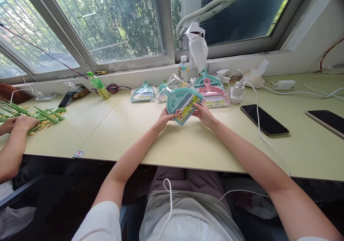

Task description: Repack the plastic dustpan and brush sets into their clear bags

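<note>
A teal mini dustpan and brush set with a yellow-green label is held tilted above the table, its handle pointing up and left. My left hand grips its lower left edge, the thumb lying across the front. On the lower right side my right hand closes around the edge, fingers near the label. Just behind it on the right lie a pink dustpan set and a teal one, both in clear wrap. Another wrapped teal set sits behind to the left.
A clear-labelled bottle and a green bottle stand near the window sill. On the right are a black phone, a second phone, a charger and white cables. At far left, another person's hands handle green stalks.
</note>
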### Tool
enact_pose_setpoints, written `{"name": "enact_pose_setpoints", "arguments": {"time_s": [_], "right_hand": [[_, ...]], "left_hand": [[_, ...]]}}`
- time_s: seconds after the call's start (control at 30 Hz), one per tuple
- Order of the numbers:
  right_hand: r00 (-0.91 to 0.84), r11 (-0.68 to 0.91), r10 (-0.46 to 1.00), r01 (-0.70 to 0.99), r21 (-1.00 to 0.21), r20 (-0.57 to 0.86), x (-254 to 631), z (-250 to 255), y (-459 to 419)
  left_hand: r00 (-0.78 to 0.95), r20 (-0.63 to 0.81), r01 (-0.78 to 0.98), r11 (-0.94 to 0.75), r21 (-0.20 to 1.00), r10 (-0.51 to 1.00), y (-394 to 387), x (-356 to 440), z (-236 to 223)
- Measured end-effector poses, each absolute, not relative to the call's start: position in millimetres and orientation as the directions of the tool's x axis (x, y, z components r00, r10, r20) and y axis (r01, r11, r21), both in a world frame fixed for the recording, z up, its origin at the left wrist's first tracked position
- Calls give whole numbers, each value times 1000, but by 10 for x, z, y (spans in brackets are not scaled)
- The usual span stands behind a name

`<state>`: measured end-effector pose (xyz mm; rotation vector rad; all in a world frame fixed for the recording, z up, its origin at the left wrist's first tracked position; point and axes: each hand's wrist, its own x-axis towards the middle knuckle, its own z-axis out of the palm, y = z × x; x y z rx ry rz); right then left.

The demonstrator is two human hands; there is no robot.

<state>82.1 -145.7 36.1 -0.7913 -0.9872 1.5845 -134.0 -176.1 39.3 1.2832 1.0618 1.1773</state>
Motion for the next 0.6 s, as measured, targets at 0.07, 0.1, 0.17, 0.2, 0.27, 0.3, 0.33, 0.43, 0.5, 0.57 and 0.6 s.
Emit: {"name": "enact_pose_setpoints", "arguments": {"time_s": [0.07,0.1,0.17,0.2,0.27,0.3,0.33,0.43,0.5,0.57,0.6], "right_hand": [[-259,-92,966,-421,-903,23,838,321,-1433],[-259,-82,965,-426,-901,34,841,298,-1422],[-218,-58,975,-447,-893,47,834,256,-1409],[-189,-45,981,-458,-888,48,823,241,-1409],[-144,-25,988,-470,-882,49,791,236,-1426],[-130,-16,990,-476,-880,52,773,245,-1443],[-117,-4,991,-485,-874,60,754,261,-1465],[-63,34,995,-521,-853,79,707,333,-1548],[-31,46,997,-527,-848,73,687,382,-1599],[-16,47,998,-525,-850,65,676,416,-1635],[-13,47,998,-526,-849,63,672,425,-1646]], "left_hand": [[123,63,-38,-59,998,990,-1752,-1360,401],[128,61,-35,-57,998,990,-1755,-1364,412],[155,49,-14,-47,999,987,-1774,-1365,447],[182,34,6,-36,999,983,-1789,-1361,466],[239,-3,44,-7,999,971,-1823,-1348,499],[255,-17,49,5,999,967,-1840,-1337,509],[270,-26,44,15,999,962,-1858,-1325,516],[339,-46,3,48,999,940,-1909,-1287,520],[425,-65,-14,79,997,903,-1934,-1270,524],[488,-72,-29,98,995,870,-1942,-1263,530],[489,-65,-36,95,995,870,-1937,-1262,532]]}}
